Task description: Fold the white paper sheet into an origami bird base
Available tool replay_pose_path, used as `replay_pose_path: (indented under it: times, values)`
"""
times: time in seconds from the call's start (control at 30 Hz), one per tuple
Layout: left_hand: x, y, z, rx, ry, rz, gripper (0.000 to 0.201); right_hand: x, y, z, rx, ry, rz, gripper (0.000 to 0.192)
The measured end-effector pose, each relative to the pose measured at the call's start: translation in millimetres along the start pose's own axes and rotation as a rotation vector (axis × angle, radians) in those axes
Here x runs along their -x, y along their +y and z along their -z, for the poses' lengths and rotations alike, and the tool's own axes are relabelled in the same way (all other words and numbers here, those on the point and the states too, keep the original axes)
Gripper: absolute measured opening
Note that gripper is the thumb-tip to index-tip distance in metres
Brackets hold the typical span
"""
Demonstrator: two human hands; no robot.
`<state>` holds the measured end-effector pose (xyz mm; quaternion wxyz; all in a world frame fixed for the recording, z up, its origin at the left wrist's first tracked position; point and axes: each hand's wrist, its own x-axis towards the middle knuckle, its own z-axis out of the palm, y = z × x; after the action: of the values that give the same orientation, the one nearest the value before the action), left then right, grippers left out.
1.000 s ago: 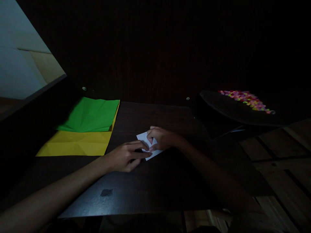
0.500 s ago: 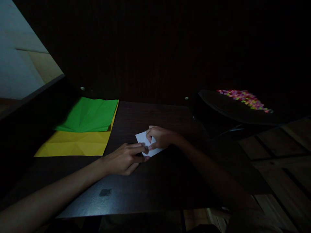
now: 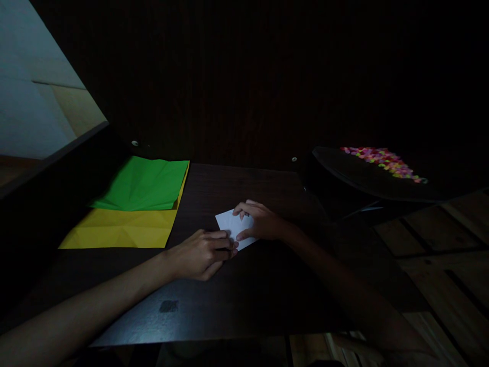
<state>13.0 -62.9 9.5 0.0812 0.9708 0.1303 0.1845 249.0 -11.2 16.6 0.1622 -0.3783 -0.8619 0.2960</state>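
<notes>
A small white folded paper (image 3: 231, 225) lies flat on a dark wooden table (image 3: 244, 300). My left hand (image 3: 200, 254) presses its fingertips on the paper's near left edge. My right hand (image 3: 260, 221) rests on the paper's right part, fingers spread over it. Part of the paper is hidden under both hands. The scene is very dark.
A green sheet (image 3: 145, 183) lies over a yellow sheet (image 3: 118, 229) at the table's left. To the right, a dark tray (image 3: 367, 176) carries a pile of several small colourful pieces (image 3: 384, 160). Wooden floor (image 3: 439, 250) shows on the right.
My right hand's fingers have spread out over the paper. My left hand's fingertips have shifted slightly along the paper's near edge. The paper stays in place.
</notes>
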Motion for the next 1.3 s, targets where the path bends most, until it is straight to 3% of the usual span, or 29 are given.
replay_pose_path:
  times: [0.13,0.23,0.37,0.47,0.53,0.67,0.97,1.1,1.3]
  values:
    - [-0.1,0.5,0.2,-0.008,-0.010,0.002,0.030,10.3,1.4,5.6,-0.018,0.062,-0.005,0.058]
    - [0.0,-0.1,-0.8,0.004,-0.010,0.004,0.030,13.2,7.9,6.4,-0.071,0.110,0.014,0.046]
    - [0.1,-1.0,-2.0,0.024,-0.012,0.009,0.030,13.9,13.5,3.2,-0.158,0.145,-0.094,0.059]
    - [0.0,-0.7,-1.7,0.014,-0.018,0.004,0.029,13.6,11.6,1.6,-0.132,0.173,-0.103,0.043]
    - [-0.6,0.0,-0.9,-0.001,-0.021,0.003,0.028,13.2,9.1,1.4,-0.092,0.175,-0.097,0.036]
    - [-4.6,0.6,-1.1,-0.019,-0.008,0.015,0.028,11.3,7.2,1.6,-0.053,0.151,-0.098,0.046]
    - [-19.5,-2.3,-11.5,0.044,0.135,0.086,0.023,7.4,9.0,2.7,-0.025,0.106,-0.093,0.043]
    - [-18.9,-2.3,-12.3,0.089,0.145,0.133,0.023,8.8,12.3,3.6,-0.086,0.122,-0.098,0.045]
    - [-16.8,-2.6,-11.2,0.091,0.128,0.198,0.027,12.5,18.1,4.9,-0.262,0.180,-0.030,0.030]
